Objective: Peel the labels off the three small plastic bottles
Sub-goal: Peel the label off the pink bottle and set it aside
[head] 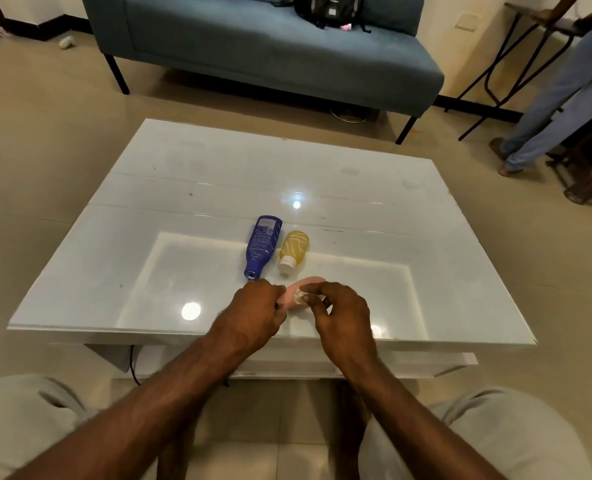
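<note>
Both hands work at the near edge of a glossy white table. The left hand is closed around the pink bottle, mostly hiding it, while the right hand pinches a crumpled white scrap of label between thumb and fingertip against the bottle. Just beyond lie the purple bottle, uncapped, label still on, and close beside it the yellow bottle with a white cap. A blue sofa stands behind the table
</note>
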